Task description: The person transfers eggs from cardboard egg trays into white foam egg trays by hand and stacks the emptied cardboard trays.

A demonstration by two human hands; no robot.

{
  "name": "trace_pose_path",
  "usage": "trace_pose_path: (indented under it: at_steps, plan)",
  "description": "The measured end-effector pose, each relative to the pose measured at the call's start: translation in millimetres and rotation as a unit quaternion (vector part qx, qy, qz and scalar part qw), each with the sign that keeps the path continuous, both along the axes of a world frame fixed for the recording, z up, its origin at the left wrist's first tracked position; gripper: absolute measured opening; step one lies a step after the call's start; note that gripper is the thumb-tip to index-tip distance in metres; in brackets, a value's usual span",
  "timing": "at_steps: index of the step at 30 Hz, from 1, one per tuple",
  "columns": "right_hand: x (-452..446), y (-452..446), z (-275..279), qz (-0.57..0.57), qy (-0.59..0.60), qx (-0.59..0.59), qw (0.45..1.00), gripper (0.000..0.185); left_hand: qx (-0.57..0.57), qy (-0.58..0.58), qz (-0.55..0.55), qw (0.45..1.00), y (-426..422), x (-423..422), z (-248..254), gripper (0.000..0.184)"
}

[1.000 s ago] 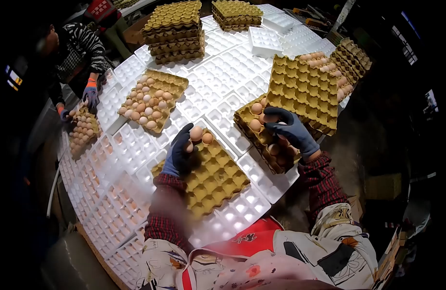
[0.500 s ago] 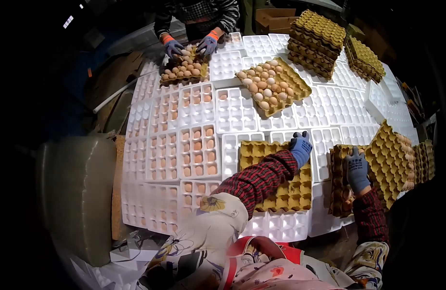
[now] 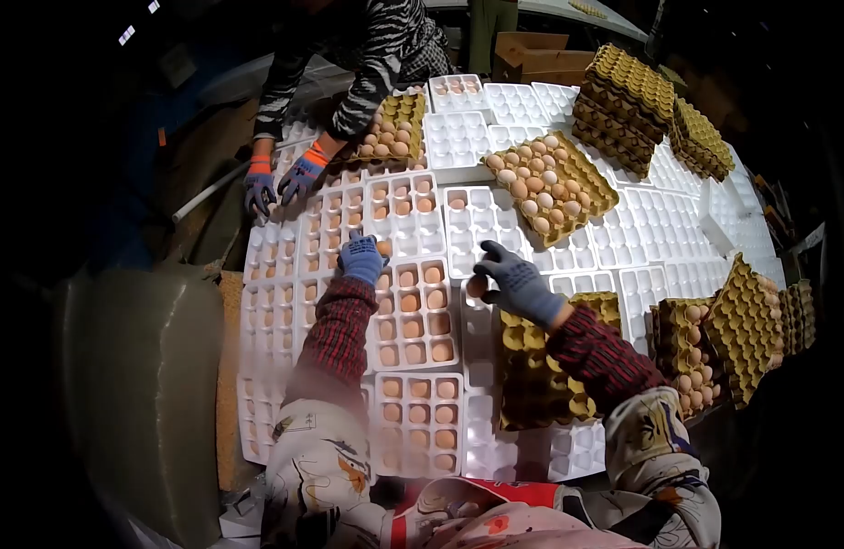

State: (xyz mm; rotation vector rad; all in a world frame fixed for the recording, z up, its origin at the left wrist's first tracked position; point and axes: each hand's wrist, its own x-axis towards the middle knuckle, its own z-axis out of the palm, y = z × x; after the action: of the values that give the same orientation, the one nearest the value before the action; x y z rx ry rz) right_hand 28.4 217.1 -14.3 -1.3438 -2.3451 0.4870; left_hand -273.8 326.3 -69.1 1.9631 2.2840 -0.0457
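My left hand (image 3: 363, 260), in a blue-grey work glove, is closed over the white foam trays, with a brown egg (image 3: 383, 248) at its fingertips. My right hand (image 3: 521, 284), gloved alike, grips a brown egg (image 3: 477, 286) between thumb and fingers. Below the left hand lies a foam tray (image 3: 414, 371) whose compartments hold brown eggs. Under my right forearm is a yellowish pulp egg tray (image 3: 532, 389), with bare cups showing. Another pulp tray (image 3: 582, 178), partly filled with brown and pale eggs, rests on the foam trays farther back.
Across the table, a person's gloved hands (image 3: 280, 183) reach over the left foam trays, beside a pulp tray with eggs (image 3: 385, 137). Stacked pulp trays (image 3: 623, 110) stand back right. More pulp trays (image 3: 742, 329) lean at right, beside eggs. A large greenish-grey bundle (image 3: 147, 393) stands left.
My left hand has moved left from the pulp tray to the egg-filled foam trays. My right hand has left the right-hand stack and now holds an egg. The other person's hands have shifted left.
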Motion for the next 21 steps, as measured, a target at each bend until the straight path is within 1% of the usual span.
trace_pose_path:
  at_steps: [1, 2, 3, 4, 5, 7, 8, 9, 10, 11, 12, 13, 14, 15, 16, 17, 18, 19, 20, 21]
  plan:
    - [-33.5, 27.6, -8.9, 0.017, -0.034, 0.02, 0.999, 0.044, -0.046, 0.032, -0.001, 0.998, 7.0, -1.9, 4.1, 0.05]
    - [-62.9, 56.2, -23.6, 0.036, -0.061, 0.073, 0.995, 0.036, -0.009, 0.0, -0.054, 0.998, 17.7, -9.7, -8.3, 0.047]
    - [-90.3, 81.8, -21.6, 0.064, -0.111, 0.046, 0.991, 0.028, 0.027, -0.03, -0.108, 0.993, 26.0, -16.0, -16.7, 0.045]
    - [-113.2, 103.9, -30.9, 0.073, -0.153, 0.089, 0.981, 0.023, 0.071, -0.074, -0.147, 0.984, 30.6, -18.9, -20.1, 0.04]
    - [-133.7, 124.4, -40.3, 0.073, -0.203, 0.085, 0.973, 0.023, 0.075, -0.065, -0.173, 0.98, 36.3, -18.9, -19.7, 0.041]
    - [-159.4, 143.1, -41.7, 0.061, -0.251, 0.029, 0.966, 0.031, 0.05, -0.113, -0.217, 0.968, 51.3, -30.9, -36.3, 0.043]
    - [-161.8, 157.4, -54.3, 0.075, -0.25, 0.024, 0.965, 0.035, 0.074, -0.223, -0.212, 0.948, 54.4, -38.1, -42.5, 0.047]
    - [-160.0, 172.6, -73.4, 0.087, -0.248, 0.017, 0.965, 0.039, 0.106, -0.33, -0.179, 0.921, 37.2, -39.6, -26.7, 0.048]
    - [-156.4, 175.3, -67.3, 0.094, -0.233, 0.023, 0.968, 0.043, 0.138, -0.435, -0.152, 0.877, 36.7, -47.3, -42.1, 0.047]
    - [-152.0, 178.3, -60.3, 0.088, -0.209, -0.007, 0.974, 0.043, 0.167, -0.532, -0.125, 0.82, 38.1, -54.5, -56.3, 0.045]
    - [-149.2, 181.1, -63.7, 0.048, -0.126, 0.022, 0.991, 0.04, 0.243, -0.532, -0.111, 0.803, 31.5, -54.8, -57.0, 0.041]
    - [-145.8, 178.4, -69.3, 0.005, -0.043, 0.049, 0.998, 0.04, 0.289, -0.448, -0.106, 0.839, 24.0, -59.3, -56.0, 0.04]
    - [-140.1, 173.6, -74.0, -0.041, -0.04, 0.088, 0.994, 0.052, 0.289, -0.33, -0.112, 0.892, 17.2, -60.8, -53.7, 0.039]
    - [-135.7, 165.9, -86.2, -0.087, -0.118, 0.113, 0.983, 0.067, 0.287, -0.205, -0.12, 0.928, 10.7, -62.1, -52.2, 0.039]
    - [-130.5, 158.1, -96.0, -0.108, -0.136, 0.068, 0.983, 0.07, 0.29, -0.099, -0.147, 0.94, 15.0, -68.6, -85.1, 0.04]
    - [-123.3, 148.1, -101.1, -0.129, -0.153, 0.022, 0.979, 0.073, 0.265, -0.099, -0.145, 0.948, 13.9, -67.1, -90.0, 0.04]
    - [-113.0, 128.3, -94.5, -0.128, -0.118, -0.031, 0.984, 0.074, 0.272, -0.072, -0.149, 0.948, 14.5, -65.5, -90.6, 0.04]
    - [-102.6, 100.4, -97.3, -0.143, -0.093, -0.016, 0.985, 0.074, 0.276, -0.046, -0.153, 0.948, 14.7, -64.6, -91.4, 0.04]
    - [-86.3, 64.3, -89.2, -0.164, -0.033, 0.017, 0.986, 0.072, 0.275, -0.034, -0.153, 0.949, 15.4, -63.8, -90.7, 0.04]
    - [-65.8, 29.3, -80.3, -0.194, 0.013, 0.017, 0.981, 0.066, 0.292, -0.029, -0.158, 0.943, 17.1, -67.9, -96.1, 0.041]
